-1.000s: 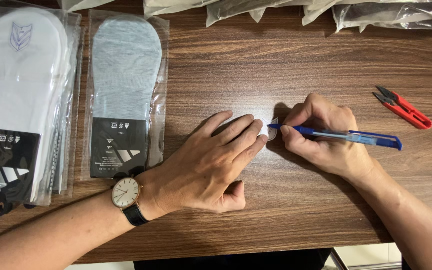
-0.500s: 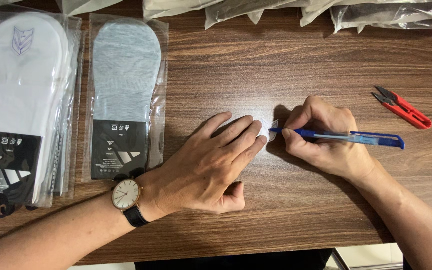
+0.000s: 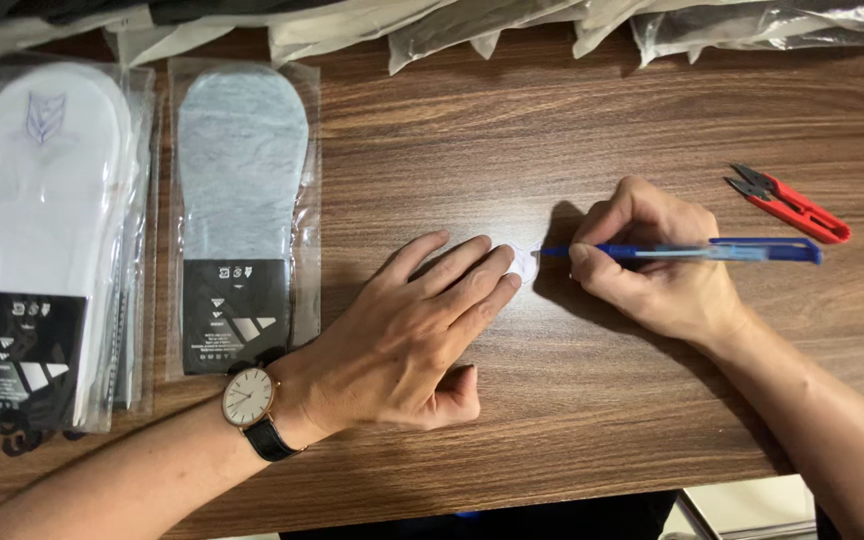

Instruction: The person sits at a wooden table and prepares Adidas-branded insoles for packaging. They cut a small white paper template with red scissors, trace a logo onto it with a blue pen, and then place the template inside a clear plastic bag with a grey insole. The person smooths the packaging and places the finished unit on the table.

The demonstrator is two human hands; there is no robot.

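Right hand (image 3: 657, 270) pinches one blue pen (image 3: 682, 251) between thumb and curled fingers (image 3: 620, 205), barrel lying level, tip pointing toward the left hand. Pen tip meets one small white patch (image 3: 524, 262) lying flat on the table. Left hand (image 3: 407, 335) lies palm down, fingers (image 3: 472, 275) stretched out and close together, their tips pressing the patch's near edge; thumb tucked under toward the body. Most of the patch is hidden under those fingertips, so its shape cannot be told.

One wristwatch (image 3: 248, 397), white dial and dark strap, on the left wrist.

One pair of red thread snips (image 3: 792, 205) lies beyond the pen's back end, well apart from the right hand, blades pointing away.

Out past the left wrist: one grey sock (image 3: 240, 160) in a clear sleeve with a dark card at its lower end. Further out, a stack of white socks (image 3: 47, 190) in like sleeves; count cannot be told, as they overlap.

Surface is a dark wood-grain table (image 3: 432, 130). Along its far edge, several clear plastic bags (image 3: 512, 25) lie overlapped, contents unclear. A sliver of pale floor (image 3: 742, 505) shows below the near edge.

Nothing lies between the two hands but the patch.
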